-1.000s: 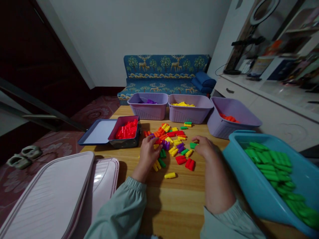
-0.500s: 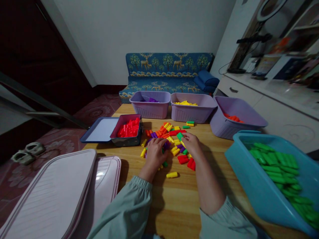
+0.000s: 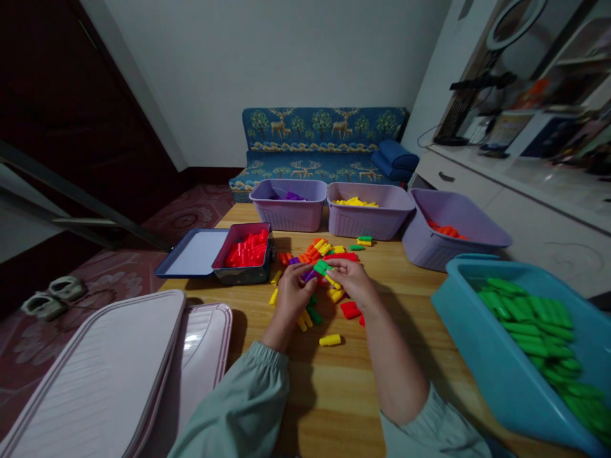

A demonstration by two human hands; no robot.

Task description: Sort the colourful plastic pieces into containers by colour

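Observation:
Over a pile of small coloured plastic building pieces point(image 3: 312, 254), my two hands are close together. My right hand point(image 3: 356, 284) pinches a green piece point(image 3: 321, 267) with a yellow piece point(image 3: 333, 280) beside it; whether these two are joined I cannot tell. My left hand point(image 3: 292, 298) has its thumb and fingers closed around a purple piece point(image 3: 309, 276), which touches or nearly touches the green one. Part of the pile is hidden beneath both hands. A single yellow piece point(image 3: 330, 340) lies nearer to me on the wooden table point(image 3: 344, 388).
Purple bins hold purple point(image 3: 289, 216), yellow point(image 3: 365, 222) and orange pieces point(image 3: 429, 245). A blue bin point(image 3: 482, 343) of green pieces stands right. At left are an open tin point(image 3: 243, 273) of red pieces and stacked lids point(image 3: 109, 362). A patterned sofa point(image 3: 324, 152) stands behind.
My right hand has moved left with the green and yellow pieces, towards my left hand. My left hand has turned and lifted from the pile, showing a purple piece at its fingertips.

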